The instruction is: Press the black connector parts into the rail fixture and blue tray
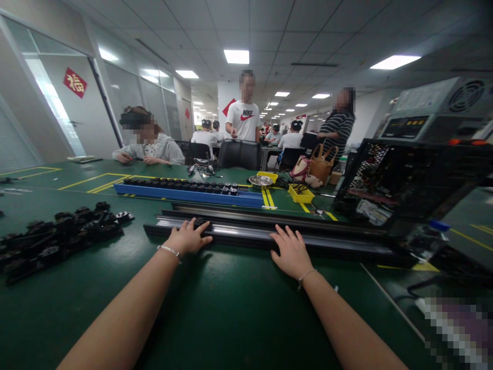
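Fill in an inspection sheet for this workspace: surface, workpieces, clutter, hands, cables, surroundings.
Surface: green tabletop, marked with yellow lines.
Workpieces: near black rail lies lengthwise under the fingers; far black rail lies just behind; blue tray carries a row of black parts.
Clutter: loose heap of dark parts at left; open black case at right.
Hands: left hand and right hand both on the near black rail, fingers spread.
Cables: tangled cables toward the far edge.
Surroundings: seated person across the table; others beyond.
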A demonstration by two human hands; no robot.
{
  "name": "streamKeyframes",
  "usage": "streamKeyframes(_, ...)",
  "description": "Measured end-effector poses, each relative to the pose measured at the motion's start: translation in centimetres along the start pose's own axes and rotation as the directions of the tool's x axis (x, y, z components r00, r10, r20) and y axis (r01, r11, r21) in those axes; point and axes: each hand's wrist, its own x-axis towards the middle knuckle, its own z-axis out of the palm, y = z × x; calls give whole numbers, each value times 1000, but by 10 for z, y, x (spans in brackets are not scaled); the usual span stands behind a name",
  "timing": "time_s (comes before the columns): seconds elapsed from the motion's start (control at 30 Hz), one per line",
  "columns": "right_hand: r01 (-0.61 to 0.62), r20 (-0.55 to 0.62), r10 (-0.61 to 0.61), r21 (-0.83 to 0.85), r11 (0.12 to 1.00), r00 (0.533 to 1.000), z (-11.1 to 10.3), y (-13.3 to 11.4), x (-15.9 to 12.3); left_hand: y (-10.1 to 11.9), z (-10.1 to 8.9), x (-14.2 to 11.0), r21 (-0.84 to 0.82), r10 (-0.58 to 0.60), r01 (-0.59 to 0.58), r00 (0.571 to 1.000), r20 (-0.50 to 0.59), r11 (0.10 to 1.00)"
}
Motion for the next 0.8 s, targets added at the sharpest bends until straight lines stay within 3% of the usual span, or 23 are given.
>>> streamKeyframes(0.8,2,-6,-2,-5,1000,1000,0,-1,0,-9,-9,-3,12,-52,52,998,33,999)
